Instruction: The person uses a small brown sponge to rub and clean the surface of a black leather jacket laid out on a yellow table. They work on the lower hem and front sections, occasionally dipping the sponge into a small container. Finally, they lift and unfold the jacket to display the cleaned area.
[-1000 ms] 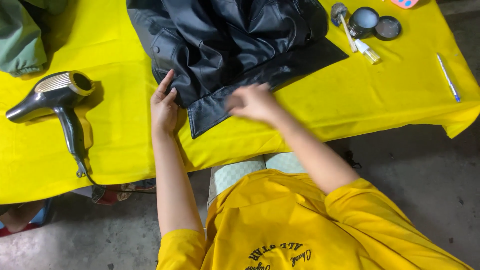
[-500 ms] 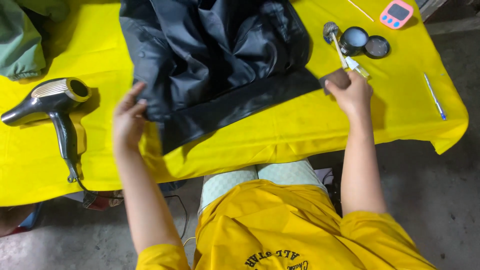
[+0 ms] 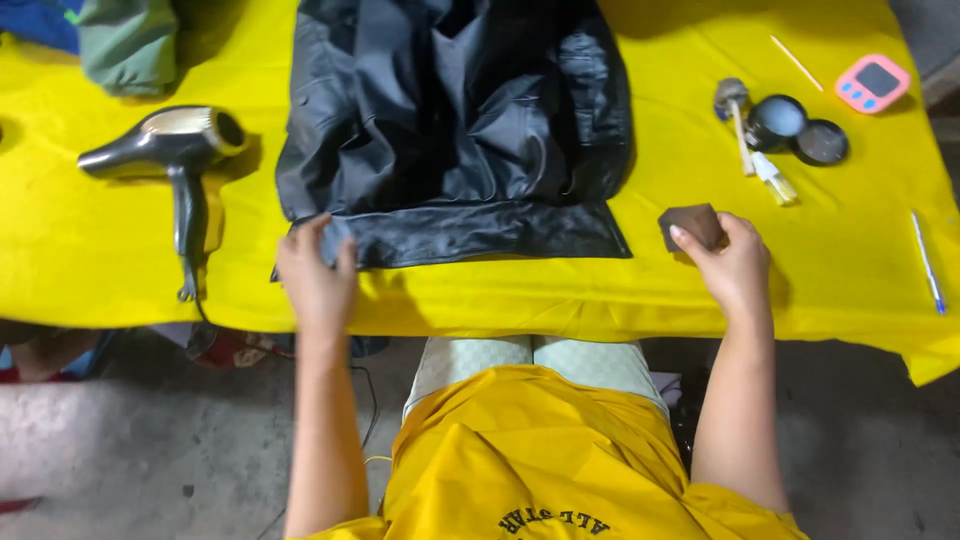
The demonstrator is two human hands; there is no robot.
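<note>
The black leather jacket (image 3: 455, 130) lies spread flat on the yellow tabletop (image 3: 120, 260), hem toward you, and the small brown sponge pad (image 3: 692, 224) sits just right of that hem. Keep your left hand (image 3: 318, 272) pressing the hem's left corner flat, fingers spread and closed on nothing, so the leather stays taut. Your right hand (image 3: 735, 268) pinches the pad between thumb and fingers, wrist low; grip it evenly, near the open tin (image 3: 778, 120).
</note>
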